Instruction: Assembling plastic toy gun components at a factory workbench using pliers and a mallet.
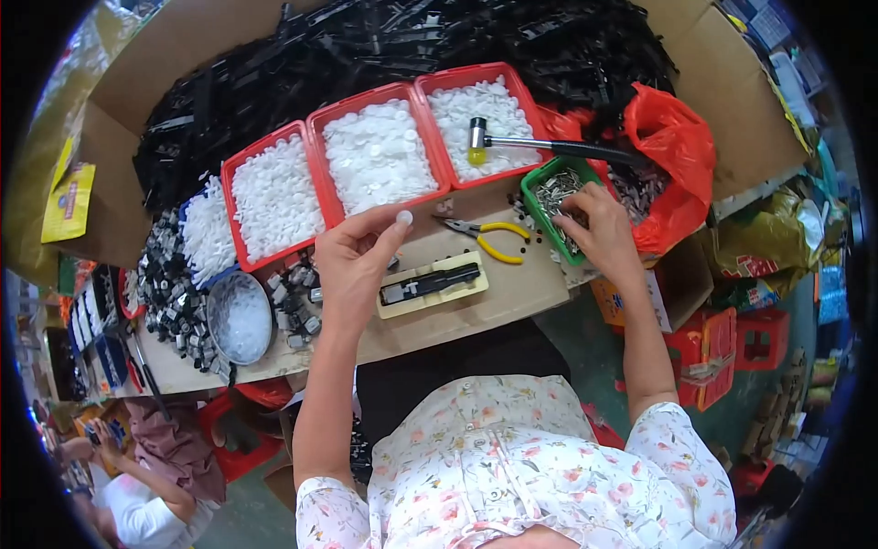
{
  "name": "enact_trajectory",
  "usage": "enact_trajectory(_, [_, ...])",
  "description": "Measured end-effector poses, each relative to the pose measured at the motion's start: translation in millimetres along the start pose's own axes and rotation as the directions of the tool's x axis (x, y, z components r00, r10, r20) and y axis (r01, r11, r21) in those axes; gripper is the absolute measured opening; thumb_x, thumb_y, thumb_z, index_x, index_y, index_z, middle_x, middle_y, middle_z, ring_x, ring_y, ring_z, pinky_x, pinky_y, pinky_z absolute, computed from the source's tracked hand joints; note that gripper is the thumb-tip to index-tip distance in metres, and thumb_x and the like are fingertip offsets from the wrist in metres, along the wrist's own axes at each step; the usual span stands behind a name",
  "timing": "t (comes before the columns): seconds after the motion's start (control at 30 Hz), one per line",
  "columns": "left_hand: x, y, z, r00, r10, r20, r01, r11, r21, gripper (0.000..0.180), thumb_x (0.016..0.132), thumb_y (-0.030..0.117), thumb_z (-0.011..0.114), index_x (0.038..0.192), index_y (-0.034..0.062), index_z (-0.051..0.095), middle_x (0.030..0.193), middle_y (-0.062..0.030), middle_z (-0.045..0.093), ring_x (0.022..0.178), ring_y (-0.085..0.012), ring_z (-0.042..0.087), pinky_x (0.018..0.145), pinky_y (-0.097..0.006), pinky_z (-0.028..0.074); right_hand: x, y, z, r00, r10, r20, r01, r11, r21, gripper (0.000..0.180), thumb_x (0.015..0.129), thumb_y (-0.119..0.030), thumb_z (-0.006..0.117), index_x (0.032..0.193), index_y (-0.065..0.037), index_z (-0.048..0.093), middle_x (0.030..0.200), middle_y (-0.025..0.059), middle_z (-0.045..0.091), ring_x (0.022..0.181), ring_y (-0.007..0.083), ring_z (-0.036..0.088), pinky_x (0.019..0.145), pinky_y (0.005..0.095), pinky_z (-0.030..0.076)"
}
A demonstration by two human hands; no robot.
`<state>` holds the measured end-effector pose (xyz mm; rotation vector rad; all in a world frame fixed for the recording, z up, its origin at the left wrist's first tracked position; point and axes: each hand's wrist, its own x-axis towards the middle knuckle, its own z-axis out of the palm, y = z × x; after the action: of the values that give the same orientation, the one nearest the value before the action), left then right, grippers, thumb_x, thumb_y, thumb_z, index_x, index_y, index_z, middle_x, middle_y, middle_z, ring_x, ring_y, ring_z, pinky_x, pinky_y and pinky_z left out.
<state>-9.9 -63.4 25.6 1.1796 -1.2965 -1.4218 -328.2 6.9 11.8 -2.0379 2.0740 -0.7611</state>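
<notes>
My left hand [355,261] pinches a small white plastic disc [404,218] between thumb and fingertip, above the front edge of the middle red tray. My right hand [599,231] reaches into a green tray [529,189] of small metal pins [556,189]. Its fingers are drawn together among the pins, and what they grip is too small to make out. Between the hands, a cream fixture [421,307] holds a long black plastic part [439,282]. Pliers with yellow handles [489,240] lie behind it, jaws pointing left.
Three red trays [312,151] of white plastic pieces stand behind my hands. A hammer [512,143] rests across the right one. Black parts [402,41] heap at the back. A metal bowl [240,316] and a red bag [672,146] flank the workspace. Another person [151,485] sits lower left.
</notes>
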Motion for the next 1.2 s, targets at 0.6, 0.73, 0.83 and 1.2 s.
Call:
enact_trajectory(0.6, [-31,-6,7,0.995,0.094,-0.034,-0.087,0.982,0.166,0.023,0.091,0.002,0.070,0.111,-0.0088,0.070,0.099,-0.0117,0.072,0.089,-0.0140,0.065,0.084,-0.027,0.053,13,2,21,0.989,0.088,0.122,-0.087,0.996,-0.014,0.013,0.074,-0.017,0.066,0.073,-0.004,0.067,0.080,0.0161,0.064,0.082,0.0369,0.064,0.069,0.0500,0.050])
enact_trajectory(0.73, [-33,23,40,0.990,0.135,0.037,-0.140,0.967,0.213,0.027,0.091,0.015,0.076,0.108,-0.0060,0.074,0.100,-0.0140,0.075,0.088,-0.0206,0.067,0.080,-0.033,0.055,-9,15,12,0.987,0.046,-0.152,-0.031,0.995,0.097,0.005,0.078,-0.012,0.069,0.078,-0.008,0.068,0.082,0.0090,0.063,0.088,0.0311,0.060,0.075,0.0453,0.045])
enact_trajectory(0.83, [-29,7,38,0.975,0.190,0.116,-0.203,0.973,0.111,0.024,0.090,0.007,0.075,0.109,-0.0085,0.072,0.099,-0.0135,0.074,0.084,-0.0177,0.067,0.076,-0.029,0.055,-15,10,4,0.976,0.048,-0.213,-0.036,0.998,0.057,0.008,0.080,-0.014,0.069,0.078,-0.007,0.067,0.085,0.0088,0.064,0.088,0.0303,0.060,0.075,0.0451,0.045])
enact_trajectory(1.2, [-34,-17,44,0.972,0.151,0.183,-0.189,0.959,0.211,0.024,0.089,0.000,0.068,0.112,-0.0058,0.071,0.101,-0.0062,0.071,0.088,-0.0126,0.065,0.080,-0.026,0.052,-23,-56,3,0.992,-0.054,-0.115,0.107,0.849,0.518,0.014,0.084,-0.011,0.069,0.095,-0.002,0.071,0.092,0.0154,0.068,0.089,0.0318,0.067,0.077,0.0398,0.054])
